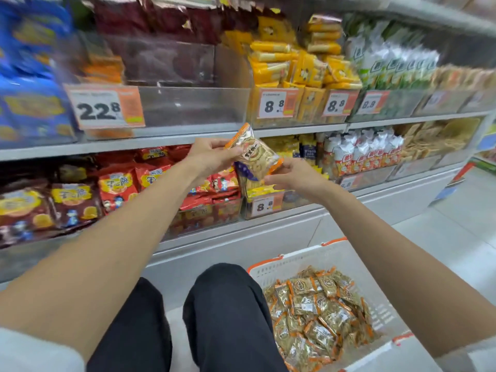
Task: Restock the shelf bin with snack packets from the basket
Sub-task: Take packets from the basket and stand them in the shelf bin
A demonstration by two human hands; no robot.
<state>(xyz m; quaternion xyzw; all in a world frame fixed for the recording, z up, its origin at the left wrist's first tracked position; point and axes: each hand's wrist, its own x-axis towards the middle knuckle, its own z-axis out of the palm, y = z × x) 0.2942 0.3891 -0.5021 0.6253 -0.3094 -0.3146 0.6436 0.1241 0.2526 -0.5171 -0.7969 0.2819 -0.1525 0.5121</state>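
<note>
Holding one packet (253, 154) up in the air, we pinch its upper end with the left hand (212, 157), while the right hand (295, 178) curls its fingers round the lower end. It hangs tilted, just below the clear bin (188, 106) that bears the 22.8 tag (104, 107). More packets (319, 312) lie heaped in the white basket (295, 256) on the floor at our right.

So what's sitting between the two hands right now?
One orange-edged snack packet, the left hand pinching its upper end and the right hand pinching its lower corner; the head view shows it.
</note>
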